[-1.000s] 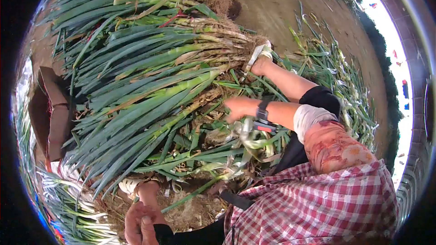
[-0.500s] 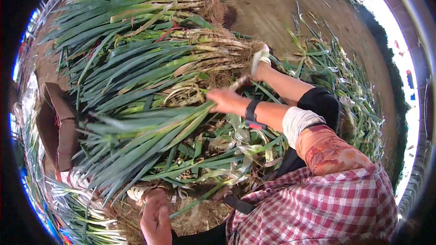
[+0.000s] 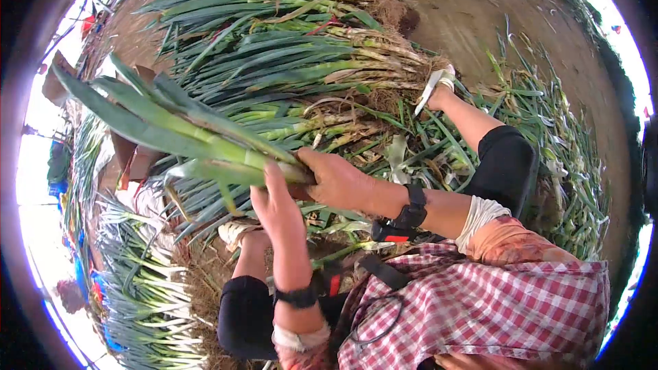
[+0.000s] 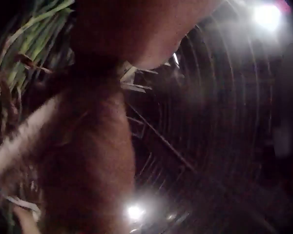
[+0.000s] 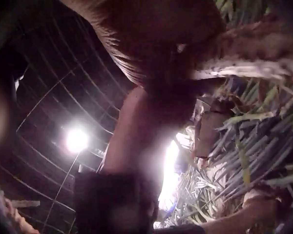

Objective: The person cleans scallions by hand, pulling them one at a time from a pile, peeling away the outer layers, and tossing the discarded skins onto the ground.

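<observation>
A small bunch of green onions (image 3: 226, 140) is raised in front of the body in the head view, its long leaves fanning up and left. My right hand (image 3: 343, 181) grips it at the stalk end. From below, my left hand (image 3: 282, 212) holds the same bunch where the leaves meet the stalks, close beside the right. A pale, soil-streaked stalk (image 5: 249, 66) sticks out past the right hand in the right wrist view. The left wrist view is dark, with a whitish stalk (image 4: 27, 134) crossing behind a forearm.
A pile of unsorted green onions (image 3: 301, 62) lies ahead, roots toward the right. Cleaned white-stemmed onions (image 3: 151, 288) lie at lower left. Stripped leaves (image 3: 555, 164) cover the ground at right. A brown cardboard box (image 3: 127, 154) is at left. My feet (image 3: 442, 85) flank the work area.
My right hand has taken a bunch of green onions from the pile and lifted it toward the body. My left hand has risen from near the left foot to hold it too.
</observation>
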Action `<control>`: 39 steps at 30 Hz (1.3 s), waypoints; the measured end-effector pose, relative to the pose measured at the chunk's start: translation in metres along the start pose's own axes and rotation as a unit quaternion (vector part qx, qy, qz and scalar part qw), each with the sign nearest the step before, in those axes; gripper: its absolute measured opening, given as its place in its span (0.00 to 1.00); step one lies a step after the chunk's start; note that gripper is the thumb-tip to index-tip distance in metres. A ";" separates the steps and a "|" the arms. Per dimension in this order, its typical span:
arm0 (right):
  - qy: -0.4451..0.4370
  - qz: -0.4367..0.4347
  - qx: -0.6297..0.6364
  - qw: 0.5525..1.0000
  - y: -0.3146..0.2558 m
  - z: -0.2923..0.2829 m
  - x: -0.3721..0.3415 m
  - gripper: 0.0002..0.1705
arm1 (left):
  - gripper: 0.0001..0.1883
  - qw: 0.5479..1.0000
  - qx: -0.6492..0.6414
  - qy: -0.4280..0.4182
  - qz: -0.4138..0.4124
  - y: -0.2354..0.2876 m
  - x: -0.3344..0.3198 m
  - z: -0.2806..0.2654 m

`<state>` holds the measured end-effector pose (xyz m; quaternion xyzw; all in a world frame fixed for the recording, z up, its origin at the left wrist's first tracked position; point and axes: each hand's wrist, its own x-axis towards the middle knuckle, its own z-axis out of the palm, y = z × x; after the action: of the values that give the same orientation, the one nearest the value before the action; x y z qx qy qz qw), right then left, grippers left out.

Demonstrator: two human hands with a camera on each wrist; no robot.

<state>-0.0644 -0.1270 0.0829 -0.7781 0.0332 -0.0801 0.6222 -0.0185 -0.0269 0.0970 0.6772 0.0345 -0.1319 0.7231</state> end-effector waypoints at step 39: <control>-0.085 0.433 0.669 0.598 0.026 -0.048 -0.140 0.22 | 0.08 0.914 -0.299 0.004 -0.274 -0.120 0.088 0.003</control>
<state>-0.2091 -0.1575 0.0561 -0.0415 0.2502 0.2655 0.9302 0.0371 -0.0479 -0.0388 0.3944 0.2590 -0.3056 0.8271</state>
